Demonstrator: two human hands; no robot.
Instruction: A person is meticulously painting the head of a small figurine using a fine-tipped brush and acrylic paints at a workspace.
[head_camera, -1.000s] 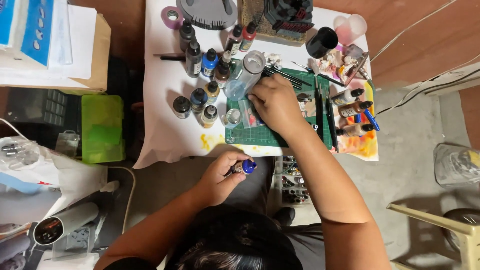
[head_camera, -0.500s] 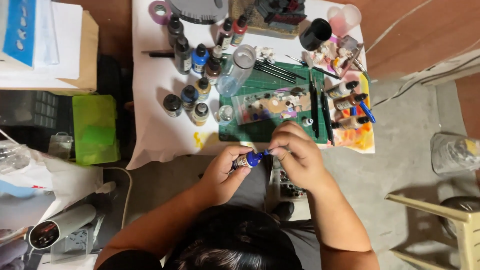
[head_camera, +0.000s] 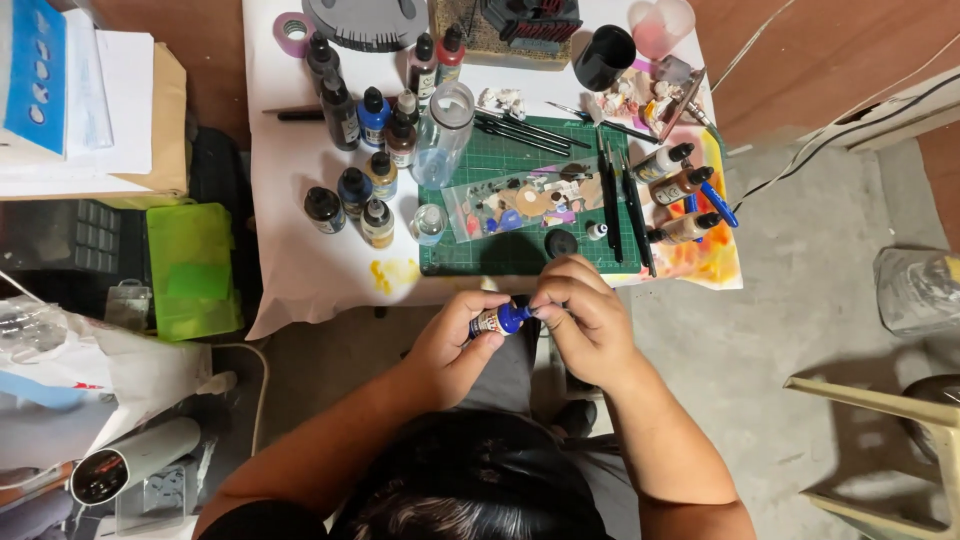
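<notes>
Table: white cloth (head_camera: 300, 250) beyond the grip, paint bottles (head_camera: 365, 150) upright by a green mat (head_camera: 500, 250)
Left hand (head_camera: 450, 340): closed round a small blue bottle (head_camera: 500, 320), steadying it
Right hand (head_camera: 585, 320): fingertips pinched at its cap end, apparently to twist

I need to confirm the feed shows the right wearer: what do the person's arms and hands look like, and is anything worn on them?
Both forearms are bare to past the elbows, with no sleeves in view. The left hand and right hand wear no gloves, and I can see no rings, watch, wristbands, cables or markings. The fingers are too small in the head view to tell finer details such as the nails.
</notes>
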